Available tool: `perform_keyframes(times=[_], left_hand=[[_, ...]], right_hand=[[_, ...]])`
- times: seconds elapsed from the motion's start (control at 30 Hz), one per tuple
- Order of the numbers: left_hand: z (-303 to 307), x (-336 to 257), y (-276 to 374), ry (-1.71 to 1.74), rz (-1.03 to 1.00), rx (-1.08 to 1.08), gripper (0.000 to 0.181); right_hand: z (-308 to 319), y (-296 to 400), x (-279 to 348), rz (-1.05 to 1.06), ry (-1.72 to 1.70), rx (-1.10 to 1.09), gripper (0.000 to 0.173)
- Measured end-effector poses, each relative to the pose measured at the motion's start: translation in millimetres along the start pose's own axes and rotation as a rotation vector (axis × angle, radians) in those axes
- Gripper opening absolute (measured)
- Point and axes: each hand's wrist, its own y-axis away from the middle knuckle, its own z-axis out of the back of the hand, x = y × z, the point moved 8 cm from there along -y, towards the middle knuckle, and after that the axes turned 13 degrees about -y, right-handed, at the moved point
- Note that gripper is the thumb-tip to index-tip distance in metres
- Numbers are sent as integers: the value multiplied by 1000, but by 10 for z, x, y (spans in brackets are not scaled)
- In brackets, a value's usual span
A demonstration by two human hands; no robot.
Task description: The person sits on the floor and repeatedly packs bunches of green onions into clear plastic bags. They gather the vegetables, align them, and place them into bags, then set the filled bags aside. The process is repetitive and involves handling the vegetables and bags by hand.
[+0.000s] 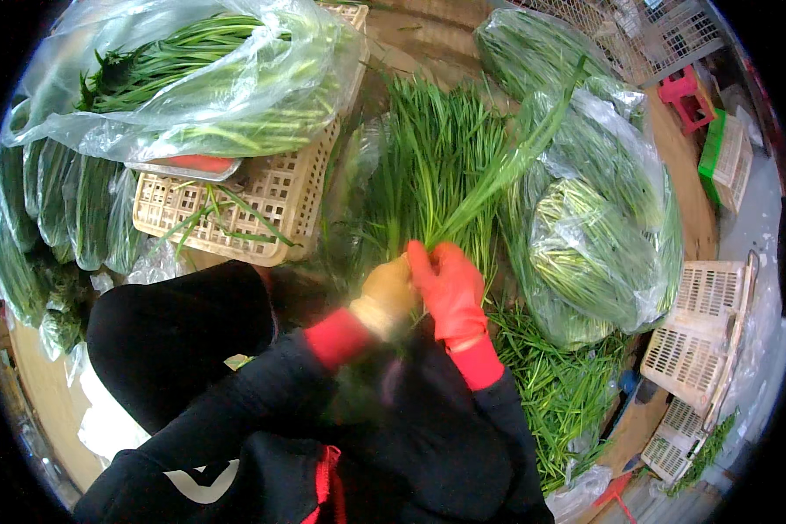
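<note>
My left hand [385, 298], in a yellowish glove, is partly blurred and closed around the lower ends of some long green leaves, which look like garlic chives. Close beside it, my right hand [455, 295] wears a red rubber glove. Its thumb and fingers pinch a small bunch of chives [498, 190] whose leaves fan up to the right. Beyond both hands lies a larger pile of loose chives [442, 137]. The stem ends inside my left hand are hidden.
To the left, an upturned plastic crate [236, 226] carries a scale tray [190, 165] and a bag of chives [255, 111]. Bagged bundles [52, 196] lie farther left. Filled bags [589, 249] and leaf scraps [563, 393] are at right, near crates [691, 347] and a pink stool [686, 98].
</note>
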Motion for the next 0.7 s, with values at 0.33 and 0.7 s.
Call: perform_keyframes(times=[0.33,0.7], left_hand=[[-683,851,-201,475,18,189,41],[-812,791,-16,1214,314,521,39]], right_hand=[[-292,23,-739,-179,-468,-86,38],[-397,254,-761,-267,-611,224,27]])
